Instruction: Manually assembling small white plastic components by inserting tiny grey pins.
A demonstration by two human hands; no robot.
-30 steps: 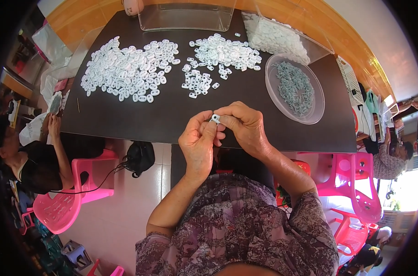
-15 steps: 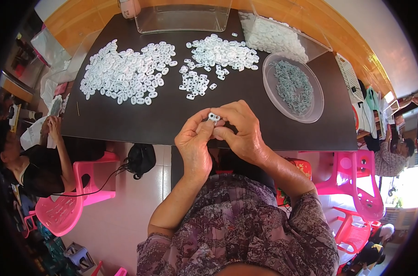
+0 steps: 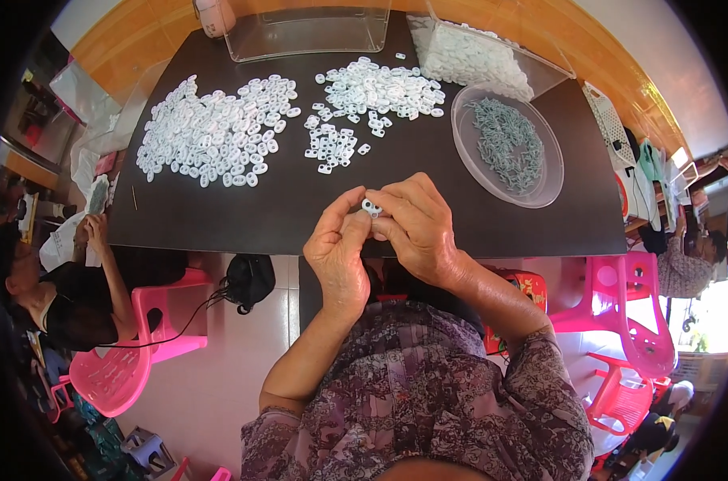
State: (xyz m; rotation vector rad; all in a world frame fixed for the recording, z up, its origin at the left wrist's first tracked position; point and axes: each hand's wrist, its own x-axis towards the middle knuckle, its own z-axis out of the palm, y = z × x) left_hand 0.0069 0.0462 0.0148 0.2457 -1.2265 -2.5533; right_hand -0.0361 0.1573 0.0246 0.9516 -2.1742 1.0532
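Observation:
A small white plastic piece with two dark holes (image 3: 371, 207) is pinched between my hands, just above the table's near edge. The thumb and fingertips of my left hand (image 3: 341, 250) grip it from the left. My right hand (image 3: 417, 226) closes on the same piece from the right, its fingers bent over the top. Whatever lies behind the piece is hidden by my fingers. Beyond my hands are a small heap of rectangular two-holed white pieces (image 3: 329, 146), a larger heap of white pieces (image 3: 380, 86), and a wide heap of oval white pieces (image 3: 213, 135).
At right stands a round clear tub (image 3: 550, 183) of grey-green screws (image 3: 508, 144). A clear box (image 3: 540, 50) holds many white pieces behind it; another clear bin (image 3: 308, 56) stands at the back. A co-worker (image 3: 71, 297) sits at left. Pink chairs (image 3: 111, 377) flank the dark table (image 3: 244, 220).
The view has shifted slightly, so the table's things sit a little differently in the picture. Both hands keep their pinch; the white piece appears turned a little between the fingers.

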